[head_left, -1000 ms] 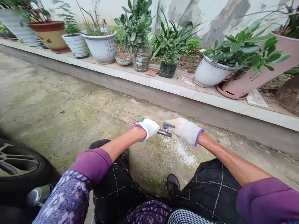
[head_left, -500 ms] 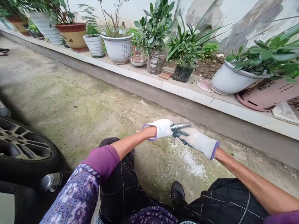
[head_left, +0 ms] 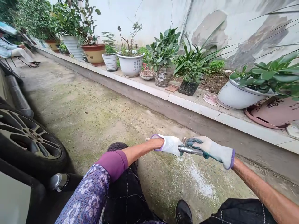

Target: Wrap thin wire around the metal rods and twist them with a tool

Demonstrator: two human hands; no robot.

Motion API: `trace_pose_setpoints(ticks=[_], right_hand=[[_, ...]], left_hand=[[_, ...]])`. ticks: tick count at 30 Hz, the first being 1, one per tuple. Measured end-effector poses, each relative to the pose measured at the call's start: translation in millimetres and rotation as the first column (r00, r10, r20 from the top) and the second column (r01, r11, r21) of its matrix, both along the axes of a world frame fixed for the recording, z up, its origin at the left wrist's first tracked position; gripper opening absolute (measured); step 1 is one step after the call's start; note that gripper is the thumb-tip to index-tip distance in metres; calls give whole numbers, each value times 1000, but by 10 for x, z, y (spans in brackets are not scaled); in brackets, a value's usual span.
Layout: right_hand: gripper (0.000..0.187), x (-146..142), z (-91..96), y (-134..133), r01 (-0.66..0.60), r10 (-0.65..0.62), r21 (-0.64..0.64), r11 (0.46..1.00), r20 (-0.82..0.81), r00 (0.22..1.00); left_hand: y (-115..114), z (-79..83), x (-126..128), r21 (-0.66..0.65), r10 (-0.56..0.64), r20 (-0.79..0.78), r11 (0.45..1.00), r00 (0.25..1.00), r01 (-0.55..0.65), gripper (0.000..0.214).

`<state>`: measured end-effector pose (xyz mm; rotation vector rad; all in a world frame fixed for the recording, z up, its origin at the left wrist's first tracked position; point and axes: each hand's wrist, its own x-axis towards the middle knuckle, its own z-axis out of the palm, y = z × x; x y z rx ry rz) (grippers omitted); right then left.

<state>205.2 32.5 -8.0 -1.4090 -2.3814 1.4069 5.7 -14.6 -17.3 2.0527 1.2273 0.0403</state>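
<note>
My left hand (head_left: 172, 145), in a white glove with a dark green palm side and purple cuff, is closed around a silver ridged rod (head_left: 192, 151). The rod's bare end points right, below the fingers of my right hand. A thin pale stick end (head_left: 147, 139) shows behind my left wrist; whether it belongs to the rod I cannot tell. My right hand (head_left: 210, 147), gloved the same way, is closed with its fingers curled toward my left hand. A small brownish bit (head_left: 184, 140) shows at its fingertips, too small to name. White crumbs (head_left: 201, 180) lie scattered on the ground below.
A tiled ledge (head_left: 154, 90) with several potted plants runs along the wall, including a tilted white pot (head_left: 240, 95). At left are a car wheel (head_left: 30, 137) and a metal cup (head_left: 58, 182). A seated person (head_left: 16, 49) is far left.
The view has tilted up and turned left, bringing the seated person in. The rod now points slightly downward and sits below my right fingers, where before it lay above them.
</note>
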Motion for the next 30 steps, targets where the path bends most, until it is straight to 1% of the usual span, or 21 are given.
trace_pose_setpoints(ticks=[2, 4, 5, 7, 9, 10, 11, 12, 13, 15, 16, 18, 21, 23, 25, 27, 29, 30], right_hand=[[33, 8, -8, -4, -23, 16, -120, 993, -53, 998], [34, -18, -40, -28, -30, 12, -150, 988, -121, 993], [34, -43, -64, -45, 2, -22, -143, 990, -137, 990], [32, -108, -123, -80, 106, -119, -120, 987, -109, 987], [26, -174, -184, -111, 186, -186, -82, 979, 0, 982], [22, -198, -211, -122, 179, -177, -45, 983, 58, 983], [20, -212, -234, -132, 130, -130, 8, 991, 100, 986], [20, -212, -251, -137, 55, -65, 78, 995, 133, 989], [21, -198, -261, -137, -29, 4, 154, 988, 161, 987], [23, -135, -265, -119, -166, 108, 287, 943, 208, 972], [24, -92, -261, -98, -196, 125, 325, 925, 227, 966], [27, -8, -247, -37, -185, 115, 335, 924, 219, 969], [31, 63, -219, 65, -139, 102, 285, 948, 139, 985], [33, 61, -189, 108, -99, 89, 238, 966, 50, 995], [34, 38, -141, 122, -61, 73, 160, 985, -71, 995], [36, 13, -84, 111, -61, 72, 62, 996, -178, 982], [38, -6, -44, 89, -69, 50, -70, 995, -239, 970], [39, -14, -39, 80, -51, 9, -161, 986, -253, 967]], left_hand=[[-29, 50, -44, -68, 29, 63, 997, 998, -25, 15], [-35, 75, -72, -139, 119, 155, 985, 981, -98, 7], [-28, 84, -79, -157, 186, 192, 975, 964, -156, 6], [7, 100, -82, -161, 303, 232, 949, 924, -271, 7], [69, 110, -83, -156, 359, 214, 931, 908, -331, 8], [107, 107, -84, -153, 366, 184, 928, 912, -341, 12], [146, 97, -83, -126, 344, 122, 936, 931, -329, 18], [184, 76, -80, -77, 308, 33, 949, 951, -305, 22], [216, 46, -73, -19, 264, -71, 964, 962, -266, 25], [254, -35, -45, 80, 182, -255, 983, 950, -167, 26], [257, -76, -23, 102, 141, -323, 988, 936, -114, 25], [235, -133, 30, 107, 56, -402, 994, 914, -14, 26], [176, -111, 96, 132, -87, -456, 978, 886, 163, 29], [148, -36, 104, 150, -119, -439, 968, 891, 203, 28], [126, 57, 72, 142, -128, -412, 969, 902, 203, 25], [100, 139, 13, 143, -115, -343, 974, 932, 173, 23], [71, 189, -54, 148, -83, -218, 982, 973, 117, 20], [59, 199, -81, 137, -56, -140, 988, 989, 75, 19]])
